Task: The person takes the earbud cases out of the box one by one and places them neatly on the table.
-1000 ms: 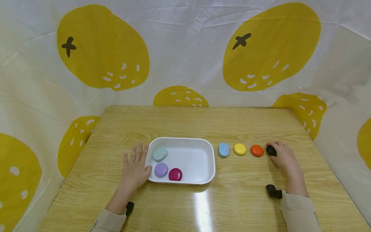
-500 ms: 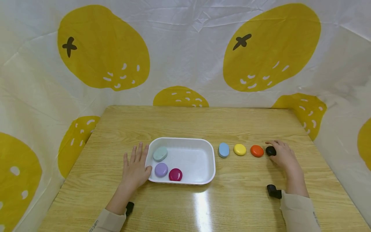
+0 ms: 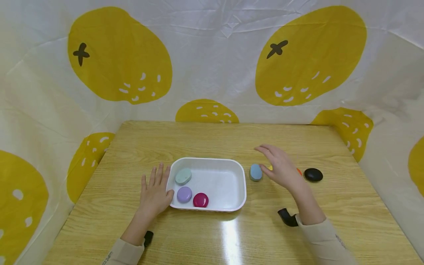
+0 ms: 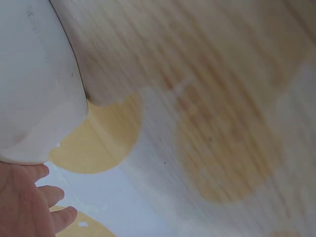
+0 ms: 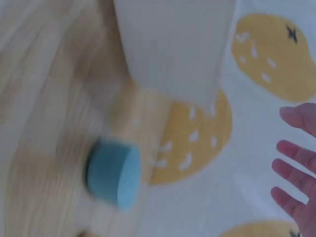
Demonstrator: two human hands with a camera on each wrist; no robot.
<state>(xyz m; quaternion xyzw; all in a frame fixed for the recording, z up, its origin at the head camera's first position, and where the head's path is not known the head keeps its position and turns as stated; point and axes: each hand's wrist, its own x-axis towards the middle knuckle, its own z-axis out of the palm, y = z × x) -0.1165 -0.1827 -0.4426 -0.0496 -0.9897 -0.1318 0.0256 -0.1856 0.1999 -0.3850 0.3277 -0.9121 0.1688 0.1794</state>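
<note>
My left hand lies with straight, spread fingers along the left side of a white tray; its thumb touches the rim. Inside the tray are a pale green oval piece, a round purple one and a magenta one. My right hand hovers with parted fingers and holds nothing, its thumb overlapping a blue oval piece in the head view. It mostly hides a yellow piece and an orange piece. The right wrist view shows the blue piece standing apart from that hand's fingers.
A black oval stone lies right of the right hand on the wooden table. Curtains printed with yellow fruit surround the table's back and sides. Black wrist cameras project from the sleeves.
My right hand has let go of the black stone and moved left, over the yellow and orange pieces towards the blue one. The black stone stays on the table. My left hand has not moved.
</note>
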